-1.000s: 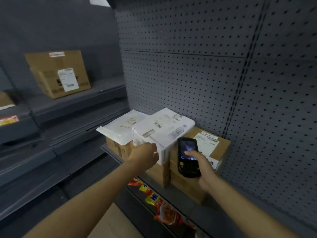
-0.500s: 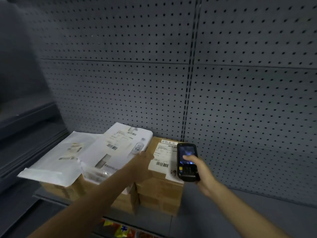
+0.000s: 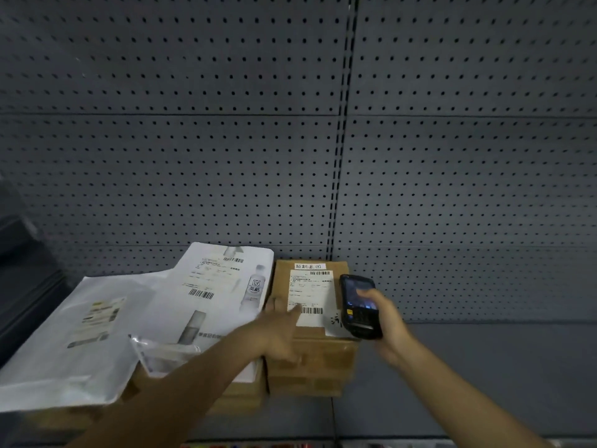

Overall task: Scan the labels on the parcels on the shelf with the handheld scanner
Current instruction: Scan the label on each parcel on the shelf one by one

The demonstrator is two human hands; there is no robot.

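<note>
A brown cardboard parcel point(image 3: 308, 357) stands on the grey shelf point(image 3: 468, 376), with a white label point(image 3: 310, 297) on its top. My left hand point(image 3: 277, 331) rests on that parcel's left top edge, fingers reaching onto the label by its barcode. My right hand point(image 3: 386, 321) grips a black handheld scanner point(image 3: 358, 305), held upright just right of the label with its screen facing me. Left of the box lie two white mailer bags, one printed point(image 3: 219, 292) and one plain point(image 3: 80, 334), on top of more cardboard boxes.
A grey pegboard back wall point(image 3: 323, 140) rises behind the shelf. Bare shelf surface stretches to the right of the brown parcel. Dark shelving point(image 3: 22, 270) sits at the far left edge. Colourful packets peek out below the shelf's front lip point(image 3: 245, 445).
The view has swung right and closer to the parcels. My left hand left the printed white mailer and came onto the brown parcel's label. The scanner stayed beside that label.
</note>
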